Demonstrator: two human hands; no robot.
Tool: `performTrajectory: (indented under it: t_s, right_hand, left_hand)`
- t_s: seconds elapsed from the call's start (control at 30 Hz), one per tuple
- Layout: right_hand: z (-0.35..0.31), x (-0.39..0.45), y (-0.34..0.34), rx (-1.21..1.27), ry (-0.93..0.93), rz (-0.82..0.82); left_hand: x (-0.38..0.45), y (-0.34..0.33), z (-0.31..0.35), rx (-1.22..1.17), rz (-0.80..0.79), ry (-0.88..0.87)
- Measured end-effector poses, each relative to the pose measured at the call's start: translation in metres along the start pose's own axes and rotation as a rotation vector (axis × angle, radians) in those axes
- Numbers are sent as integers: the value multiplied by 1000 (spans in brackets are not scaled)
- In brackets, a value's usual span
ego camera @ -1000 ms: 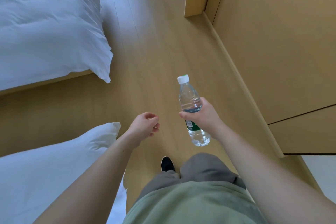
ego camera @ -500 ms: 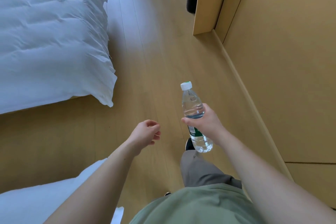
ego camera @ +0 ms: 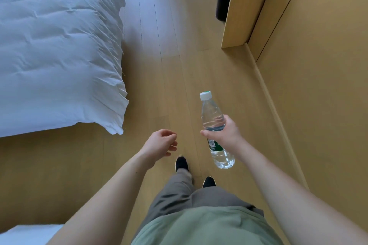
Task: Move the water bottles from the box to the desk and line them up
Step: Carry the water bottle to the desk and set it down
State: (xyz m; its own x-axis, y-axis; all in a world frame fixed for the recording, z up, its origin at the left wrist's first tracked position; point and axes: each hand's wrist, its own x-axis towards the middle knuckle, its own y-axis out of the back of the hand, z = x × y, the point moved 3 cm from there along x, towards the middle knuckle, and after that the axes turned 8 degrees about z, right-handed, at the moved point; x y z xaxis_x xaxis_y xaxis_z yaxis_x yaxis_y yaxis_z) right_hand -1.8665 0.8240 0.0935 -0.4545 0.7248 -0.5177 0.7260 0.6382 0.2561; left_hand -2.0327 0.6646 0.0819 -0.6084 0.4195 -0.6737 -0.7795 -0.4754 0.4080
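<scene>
A clear water bottle (ego camera: pixel 212 114) with a white cap and a green label is held upright above the wooden floor. My right hand (ego camera: pixel 224 134) grips it round the middle, hiding part of the label. My left hand (ego camera: pixel 160 142) hangs beside it to the left, fingers loosely curled, holding nothing. Neither the box nor the desk top is in view.
A bed with a white duvet (ego camera: pixel 57 51) fills the left side. Wooden cabinet panels (ego camera: pixel 318 69) run along the right wall, with a black bin (ego camera: pixel 224 3) beyond a wooden side panel (ego camera: pixel 242 6). A second white bed corner (ego camera: pixel 29 234) shows at bottom left. The floor aisle (ego camera: pixel 169 65) lies ahead.
I have walked forward along the aisle: the bed, cabinets and black bin have slid nearer and lower in view. The bottle stays in my right hand, the left hand stays free.
</scene>
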Motion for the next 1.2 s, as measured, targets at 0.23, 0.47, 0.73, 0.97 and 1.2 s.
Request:
performTrajectory:
  t_s: [0.23,0.47,0.73,0.97,1.2]
  right_hand:
    - [-40,82,-4,-24,-22,6]
    - [-109,186,-27,-10,-40,36]
    - [-200,288,-47,11,-8,71]
    - [-255,377,-43,-19,25,85]
    - [-307,479,-27,-22,28,59]
  left_hand:
    - [79,15,60,-2,-17,20]
    - [180,57,140,32,-54,-10]
    - [282,102,243,33,-49,-68]
    - [357,113,312,28,-50,-72]
    - [431,108,388,46,-35,-32]
